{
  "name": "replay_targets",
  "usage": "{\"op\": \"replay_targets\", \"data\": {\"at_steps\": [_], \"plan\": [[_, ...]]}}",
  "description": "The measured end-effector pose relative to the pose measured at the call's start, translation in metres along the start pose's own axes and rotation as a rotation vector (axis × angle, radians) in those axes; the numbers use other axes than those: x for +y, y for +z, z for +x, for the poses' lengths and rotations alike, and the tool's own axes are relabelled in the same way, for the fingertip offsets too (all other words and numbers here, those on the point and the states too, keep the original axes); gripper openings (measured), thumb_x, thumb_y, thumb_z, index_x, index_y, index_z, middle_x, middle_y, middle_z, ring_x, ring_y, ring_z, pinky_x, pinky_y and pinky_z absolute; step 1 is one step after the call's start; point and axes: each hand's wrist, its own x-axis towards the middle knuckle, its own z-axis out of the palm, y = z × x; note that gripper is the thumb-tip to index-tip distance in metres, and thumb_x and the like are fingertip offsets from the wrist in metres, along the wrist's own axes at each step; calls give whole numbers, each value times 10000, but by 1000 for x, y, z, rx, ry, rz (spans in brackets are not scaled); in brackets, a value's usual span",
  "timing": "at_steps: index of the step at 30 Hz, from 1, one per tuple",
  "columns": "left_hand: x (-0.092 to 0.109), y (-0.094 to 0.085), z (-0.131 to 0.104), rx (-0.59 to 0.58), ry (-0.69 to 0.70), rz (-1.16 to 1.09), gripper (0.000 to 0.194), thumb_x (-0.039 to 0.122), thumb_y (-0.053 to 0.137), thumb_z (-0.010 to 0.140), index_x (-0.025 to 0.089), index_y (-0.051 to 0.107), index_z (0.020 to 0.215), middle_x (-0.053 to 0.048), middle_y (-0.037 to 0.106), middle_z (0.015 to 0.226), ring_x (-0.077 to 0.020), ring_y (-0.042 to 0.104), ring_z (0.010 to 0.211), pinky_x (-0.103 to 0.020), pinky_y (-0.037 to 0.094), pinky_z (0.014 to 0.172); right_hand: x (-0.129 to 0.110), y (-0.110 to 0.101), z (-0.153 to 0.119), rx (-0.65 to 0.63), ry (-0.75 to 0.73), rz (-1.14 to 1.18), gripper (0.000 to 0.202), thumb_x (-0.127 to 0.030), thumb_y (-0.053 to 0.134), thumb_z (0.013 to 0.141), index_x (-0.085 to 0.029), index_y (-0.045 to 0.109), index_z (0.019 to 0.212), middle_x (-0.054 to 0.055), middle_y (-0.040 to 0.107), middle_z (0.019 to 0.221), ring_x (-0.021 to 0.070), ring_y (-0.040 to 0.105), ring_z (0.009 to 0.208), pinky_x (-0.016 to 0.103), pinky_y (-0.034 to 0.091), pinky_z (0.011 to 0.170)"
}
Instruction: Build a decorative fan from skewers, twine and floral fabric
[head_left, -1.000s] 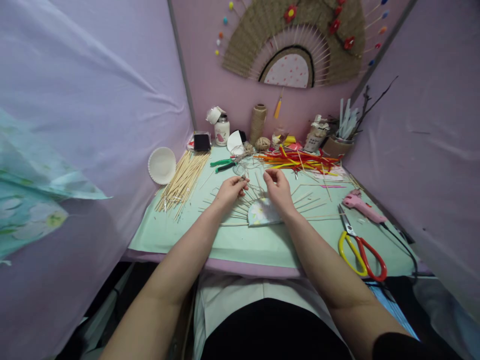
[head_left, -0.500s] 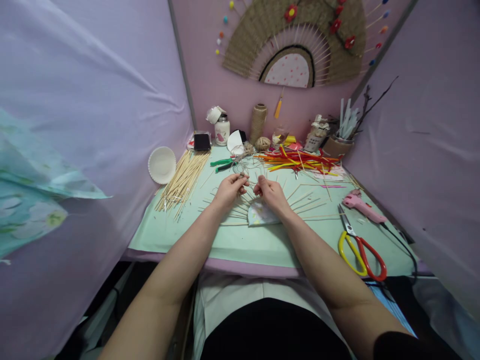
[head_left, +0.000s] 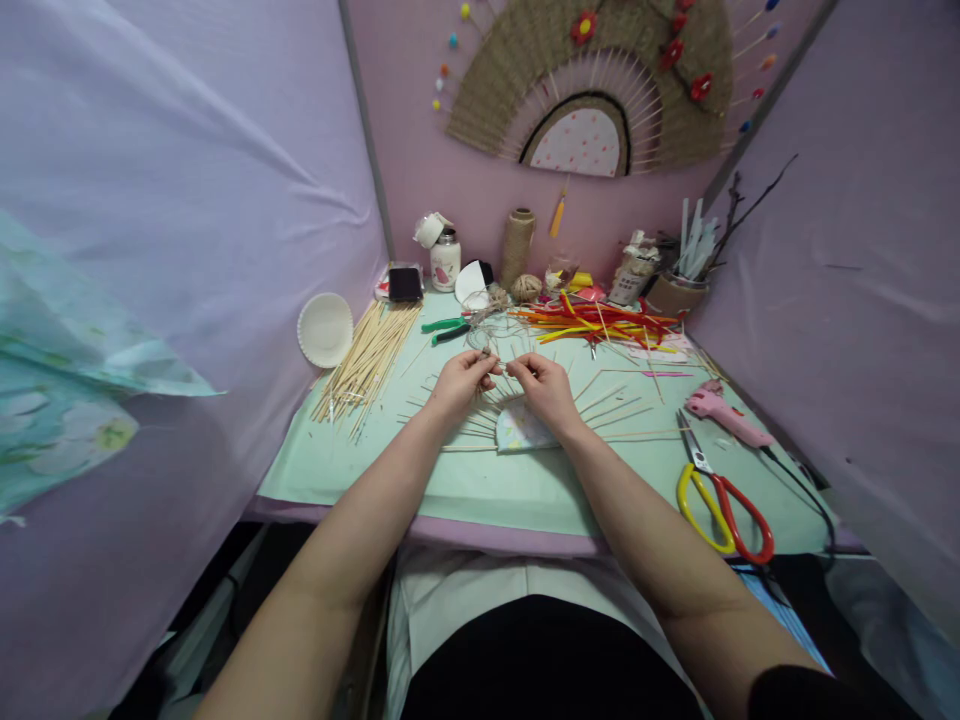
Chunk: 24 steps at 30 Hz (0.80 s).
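Note:
A half-round piece of floral cloth lies on the table, with thin sticks fanning out from its curved edge. Above its left side my left hand is closed, a small brownish wad of twine at its fingertips. My right hand pinches thumb against finger close beside it, over the cloth's right part. A thin strand of twine seems to run between the two hands, though it is very fine. Loose twine lies tangled just beyond them.
Bamboo sticks and a white paper bowl are at left. Green-handled pliers lie behind my hands, with red and yellow pipe cleaners further right. Scissors and a pink glue gun lie at right. A twine spool stands behind.
My right hand has moved slightly left, its fingertips now nearer my left hand's. My left hand keeps its grip in almost the same place.

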Motion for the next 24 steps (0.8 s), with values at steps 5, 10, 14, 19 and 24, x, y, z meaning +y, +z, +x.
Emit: {"op": "replay_targets", "data": {"at_steps": [5,10,14,19,24], "plan": [[-2,-2,1,16,10,-10,204,246,770,718,123,616,772,-3,640,695,-37,486,508,-186,443,546,0,1,-1,11,-21,-19,241,-426,617,806,-207,651,712,3,633,690,155,526,651,293,420,661],[-5,-4,3,24,34,-33,252,257,805,651,125,623,766,0,637,706,-43,514,533,-187,438,552,-2,1,-1,3,-22,-23,222,-412,641,786,-205,647,706,5,633,693,153,534,650,297,431,667],[-6,-4,3,31,26,-54,304,221,842,564,133,633,766,19,608,709,-55,543,592,-192,452,586,-2,0,-1,-2,-12,-17,213,-408,652,775,-208,644,705,5,633,691,156,542,656,300,439,669],[-7,-6,4,-5,21,-13,343,259,849,551,147,640,799,30,588,687,-59,529,592,-197,442,582,-4,0,0,-3,30,52,229,-421,683,739,-198,647,702,4,630,685,153,535,657,297,421,658],[-10,-8,7,-51,89,140,344,299,812,593,151,631,844,46,563,645,-58,483,541,-204,385,537,-7,0,1,-46,269,331,222,-380,740,641,-198,634,710,-41,559,618,102,443,568,249,341,550]]}}
